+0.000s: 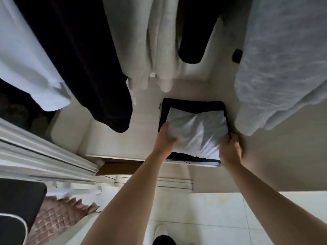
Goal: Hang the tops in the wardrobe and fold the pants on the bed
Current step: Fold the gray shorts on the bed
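Note:
A folded light grey garment lies on top of a folded dark garment on the white wardrobe shelf. My left hand holds the light garment's left edge, fingers tucked under it. My right hand grips its right front corner with curled fingers. Above hang several tops: a pale blue one, a black one, a light grey one and a heathered grey one.
A sliding door track runs along the left. A pink quilted bedspread and a black cushion lie at lower left. White floor tiles and my white shoe are below.

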{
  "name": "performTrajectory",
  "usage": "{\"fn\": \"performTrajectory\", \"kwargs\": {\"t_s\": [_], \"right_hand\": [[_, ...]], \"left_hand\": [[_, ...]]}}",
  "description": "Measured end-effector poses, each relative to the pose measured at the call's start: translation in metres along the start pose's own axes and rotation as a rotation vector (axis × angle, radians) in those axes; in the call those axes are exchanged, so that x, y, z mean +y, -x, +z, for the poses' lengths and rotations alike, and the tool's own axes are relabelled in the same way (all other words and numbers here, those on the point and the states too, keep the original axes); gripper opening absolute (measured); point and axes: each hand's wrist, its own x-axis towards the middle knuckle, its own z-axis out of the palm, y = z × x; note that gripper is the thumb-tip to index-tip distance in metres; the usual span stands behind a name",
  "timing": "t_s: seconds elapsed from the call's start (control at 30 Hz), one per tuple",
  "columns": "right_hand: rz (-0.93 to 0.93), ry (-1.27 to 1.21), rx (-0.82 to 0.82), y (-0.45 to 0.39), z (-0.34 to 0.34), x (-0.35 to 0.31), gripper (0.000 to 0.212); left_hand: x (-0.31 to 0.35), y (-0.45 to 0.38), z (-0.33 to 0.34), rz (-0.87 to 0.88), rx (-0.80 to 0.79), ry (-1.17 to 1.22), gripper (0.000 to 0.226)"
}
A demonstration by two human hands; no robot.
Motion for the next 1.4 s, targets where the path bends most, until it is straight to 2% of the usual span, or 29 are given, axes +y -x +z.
{"fn": "performTrajectory", "kwargs": {"t_s": [0.07, 0.17, 0.27, 0.33, 0.4, 0.43, 0.5, 0.53, 0.6, 0.7, 0.73, 0.8, 0.87, 1.0, 1.17, 1.27, 1.4], "right_hand": [[0.008, 0.023, -0.061, -0.006, 0.006, -0.002, 0.043], [-0.002, 0.103, -0.13, -0.02, 0.008, -0.009, 0.047], [-0.085, 0.121, -0.061, -0.025, 0.001, -0.013, 0.028], [-0.167, 0.054, 0.015, -0.023, 0.0, -0.015, 0.013], [-0.177, -0.052, 0.015, -0.025, 0.004, -0.013, 0.006], [-0.139, -0.088, -0.036, -0.026, 0.007, -0.011, 0.01], [-0.051, -0.084, -0.132, -0.026, 0.014, -0.005, 0.035], [-0.06, -0.055, -0.13, -0.025, 0.015, -0.003, 0.043], [-0.15, 0.013, -0.107, -0.017, 0.015, 0.0, 0.049], [-0.368, 0.176, -0.122, -0.003, 0.013, 0.01, 0.05], [-0.414, 0.265, -0.146, 0.001, 0.012, 0.014, 0.053], [-0.415, 0.4, -0.214, 0.007, 0.008, 0.024, 0.065], [-0.385, 0.434, -0.249, 0.013, 0.004, 0.032, 0.072], [-0.413, 0.458, -0.271, 0.024, -0.01, 0.037, 0.074], [-0.575, 0.489, -0.325, 0.044, -0.033, 0.034, 0.067], [-0.662, 0.45, -0.395, 0.063, -0.043, 0.033, 0.06], [-0.856, 0.457, -0.557, 0.094, -0.061, 0.038, 0.054]], "left_hand": [[-0.002, -0.006, 0.002, -0.096, 0.113, 0.139, 0.061], [0.004, -0.017, 0.0, -0.14, 0.125, 0.184, 0.042], [0.012, -0.015, -0.004, -0.058, 0.134, 0.273, 0.04], [0.015, -0.013, -0.007, -0.01, 0.156, 0.358, 0.043], [0.012, -0.012, -0.009, 0.02, 0.183, 0.354, 0.048], [0.008, -0.012, -0.01, 0.019, 0.194, 0.289, 0.051], [0.0, -0.012, -0.011, -0.033, 0.205, 0.046, 0.058], [-0.004, -0.009, -0.01, -0.033, 0.216, -0.076, 0.062], [-0.007, 0.002, -0.009, 0.122, 0.252, -0.302, 0.066], [-0.019, 0.018, -0.009, 0.44, 0.237, -0.813, 0.066], [-0.023, 0.022, -0.01, 0.449, 0.182, -0.94, 0.067], [-0.029, 0.029, -0.01, 0.308, 0.08, -1.034, 0.067], [-0.03, 0.035, -0.009, 0.205, 0.034, -1.035, 0.071], [-0.025, 0.05, -0.007, 0.134, 0.001, -1.064, 0.074], [-0.02, 0.087, -0.009, 0.091, -0.034, -1.075, 0.07], [-0.017, 0.124, -0.01, 0.098, 0.048, -0.95, 0.061], [-0.01, 0.201, -0.003, 0.055, 0.246, -0.706, 0.05]]}}
